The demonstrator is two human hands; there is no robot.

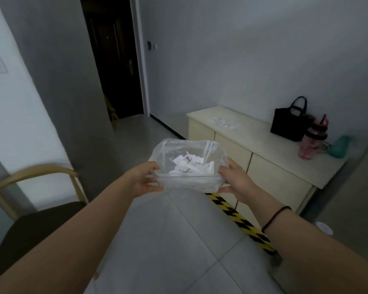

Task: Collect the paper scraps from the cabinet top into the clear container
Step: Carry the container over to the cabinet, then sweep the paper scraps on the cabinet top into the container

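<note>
Paper scraps [224, 123] wait on the cabinet top [261, 143], right of middle. Left hand [146, 180] and right hand [235, 180] pinch the clear container [189, 164] level so nothing spills.

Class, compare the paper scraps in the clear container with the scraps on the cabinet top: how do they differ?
The scraps in the container lie heaped in the clear container, held off the floor by left hand and right hand. The scraps on the cabinet lie loosely spread on the cabinet top, untouched, farther away. Both are small white paper pieces.

Blk tote bag [288, 124], pink bottle [312, 141], chair [30, 219], dark door [115, 60]
</note>
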